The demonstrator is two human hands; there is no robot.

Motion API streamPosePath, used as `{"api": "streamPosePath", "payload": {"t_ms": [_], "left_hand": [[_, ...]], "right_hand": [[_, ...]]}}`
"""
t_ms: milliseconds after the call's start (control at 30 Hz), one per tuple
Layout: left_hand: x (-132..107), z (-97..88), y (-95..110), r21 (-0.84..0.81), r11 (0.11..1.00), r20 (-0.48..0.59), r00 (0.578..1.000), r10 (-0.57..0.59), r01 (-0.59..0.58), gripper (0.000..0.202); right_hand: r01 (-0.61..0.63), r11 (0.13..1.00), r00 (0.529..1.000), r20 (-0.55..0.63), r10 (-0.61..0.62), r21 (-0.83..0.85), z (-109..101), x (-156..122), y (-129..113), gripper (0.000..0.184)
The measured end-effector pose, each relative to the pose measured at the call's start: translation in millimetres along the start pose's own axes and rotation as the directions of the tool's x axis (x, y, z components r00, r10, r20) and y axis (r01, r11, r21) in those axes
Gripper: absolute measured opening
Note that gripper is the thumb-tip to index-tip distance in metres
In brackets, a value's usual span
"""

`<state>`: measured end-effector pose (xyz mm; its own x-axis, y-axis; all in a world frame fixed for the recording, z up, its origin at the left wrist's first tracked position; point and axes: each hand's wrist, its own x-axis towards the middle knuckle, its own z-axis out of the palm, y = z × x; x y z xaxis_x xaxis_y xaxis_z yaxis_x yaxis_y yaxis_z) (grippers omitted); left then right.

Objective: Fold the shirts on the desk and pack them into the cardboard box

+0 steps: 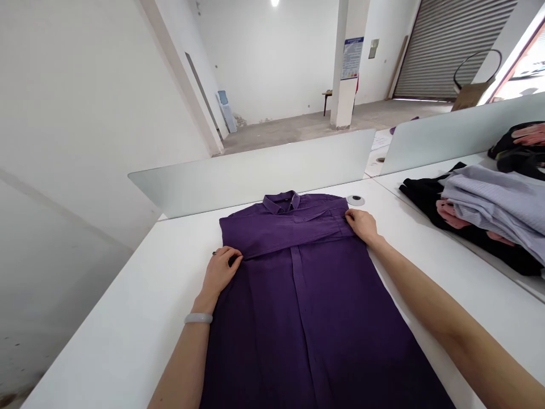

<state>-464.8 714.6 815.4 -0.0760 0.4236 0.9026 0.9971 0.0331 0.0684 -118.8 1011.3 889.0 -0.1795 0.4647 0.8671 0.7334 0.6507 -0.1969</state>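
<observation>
A purple button-up shirt [272,307] lies front up on the white table, its collar [281,202] at the far end. Its sleeves are laid across the chest, one over the other. My left hand [223,267], with a ring and a pale bracelet at the wrist, pinches the cloth at the left side of the shirt, by the lower edge of the folded sleeve. At the right, my right hand [361,224] pinches the cuff end of the sleeve near the shirt's right edge. The shirt's hem runs out of view at the bottom.
A frosted low divider [264,173] stands along the table's far edge. Beside the shirt's right shoulder is a round cable hole [356,200]. To the right lie folded clothes, with a light striped garment [498,199] over a black one [426,199]. The table's left edge borders a wall.
</observation>
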Motion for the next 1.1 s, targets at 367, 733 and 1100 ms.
{"api": "streamPosePath", "payload": {"t_ms": [367, 733, 1100], "left_hand": [[1, 0.3, -1, 0.023, 0.998, -0.082, 0.996, -0.047, 0.050, 0.029], [-3, 13.1, -9, 0.273, 0.941, 0.151, 0.958, -0.246, 0.198, 0.054], [-5, 7.8, 10, 0.371, 0.907, 0.209, 0.934, -0.289, 0.198, 0.057]], "right_hand": [[0.047, 0.995, 0.995, -0.087, -0.039, 0.093, 8, 5, 11, 0.031], [0.200, 0.980, 0.973, 0.111, -0.201, 0.016, 16, -1, 8, 0.044], [0.242, 0.970, 0.962, 0.127, -0.242, 0.014, 20, 15, 11, 0.043]]}}
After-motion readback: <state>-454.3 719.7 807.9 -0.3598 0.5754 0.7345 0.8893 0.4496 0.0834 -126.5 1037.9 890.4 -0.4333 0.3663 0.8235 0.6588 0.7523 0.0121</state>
